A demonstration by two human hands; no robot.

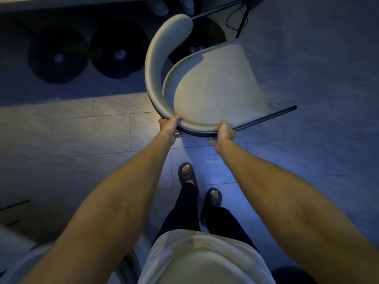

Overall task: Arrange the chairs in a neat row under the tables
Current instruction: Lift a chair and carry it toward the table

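Item: chair [215, 89], both our hands clasping its curved backrest — left hand [169, 127], right hand [225, 133]. Location: tilted, near table [61, 2] edge, not yet under. Two round bases [58, 56] seemingly already tucked.

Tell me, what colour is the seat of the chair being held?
The chair seat looks pale beige-grey, plain with no pattern, seen in the head view under dim bluish light.

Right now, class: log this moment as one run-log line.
left hand: grip on chair backrest | right hand: grip on backrest | chair: angled, outside table | row: unfinished
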